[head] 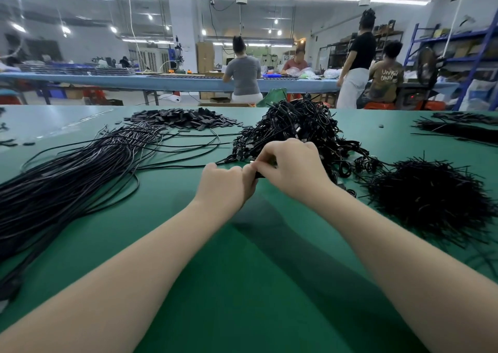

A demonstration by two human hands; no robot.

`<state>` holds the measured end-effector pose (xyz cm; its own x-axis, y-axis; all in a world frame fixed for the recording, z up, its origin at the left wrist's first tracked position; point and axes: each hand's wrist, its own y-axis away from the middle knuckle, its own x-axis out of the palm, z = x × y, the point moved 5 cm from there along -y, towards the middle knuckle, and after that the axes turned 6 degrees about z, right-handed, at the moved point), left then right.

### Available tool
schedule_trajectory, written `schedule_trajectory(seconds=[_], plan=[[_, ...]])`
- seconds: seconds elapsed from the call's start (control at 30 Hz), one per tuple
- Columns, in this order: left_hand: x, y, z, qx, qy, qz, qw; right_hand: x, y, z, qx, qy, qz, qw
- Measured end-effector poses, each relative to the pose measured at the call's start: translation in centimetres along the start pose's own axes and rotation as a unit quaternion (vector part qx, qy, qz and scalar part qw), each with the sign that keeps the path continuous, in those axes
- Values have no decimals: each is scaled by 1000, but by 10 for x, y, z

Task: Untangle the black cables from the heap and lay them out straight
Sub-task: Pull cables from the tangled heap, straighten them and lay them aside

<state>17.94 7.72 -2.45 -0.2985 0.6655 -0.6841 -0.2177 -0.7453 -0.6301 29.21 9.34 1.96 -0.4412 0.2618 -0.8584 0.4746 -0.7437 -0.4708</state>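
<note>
A: How many views?
B: One only, head-worn, wide-angle. Nothing to overlap with.
A: Facing?
B: Forward and down across the green table [242, 285]. Both forearms enter from the bottom edge; the left hand [223, 185] and right hand [291, 164] meet near frame centre, close to the lens.
A: Reach?
B: Far edge of the table sits about a third down. Above it, the hall, a blue workbench [134, 81], ceiling lights. Straight lines bow toward the edges.
</note>
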Motion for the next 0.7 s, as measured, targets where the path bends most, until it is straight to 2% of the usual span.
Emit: schedule_trajectory(seconds=[0.17, 0.23, 0.27, 0.33, 0.4, 0.47, 0.53, 0.57, 0.63, 0.7], plan=[[-12, -1, -15, 55, -8, -38, 998, -6, -6, -27, 47, -180, 66, 980], [-17, 4, -21, 131, 17, -78, 988, -3, -4, -39, 76, -234, 156, 957], [-19, 7, -23, 171, 44, -92, 980, 0, 0, -44, 97, -273, 220, 931], [-24, 10, -24, 208, 103, -108, 967, 7, 11, -53, 130, -376, 325, 858], [-31, 8, -20, 183, 167, -107, 963, 12, 18, -56, 145, -478, 350, 792], [-33, 5, -15, 120, 255, -81, 956, 22, 19, -50, 158, -572, 328, 735], [-24, 4, -10, 32, 376, -29, 926, 32, 15, -38, 183, -668, 255, 675], [-17, 5, -7, -14, 443, -13, 896, 39, 11, -34, 193, -695, 206, 661], [-4, 6, -3, -97, 532, -3, 841, 52, 6, -26, 210, -714, 115, 658], [7, 5, 0, -155, 565, 18, 810, 62, 6, -21, 228, -718, 52, 656]])
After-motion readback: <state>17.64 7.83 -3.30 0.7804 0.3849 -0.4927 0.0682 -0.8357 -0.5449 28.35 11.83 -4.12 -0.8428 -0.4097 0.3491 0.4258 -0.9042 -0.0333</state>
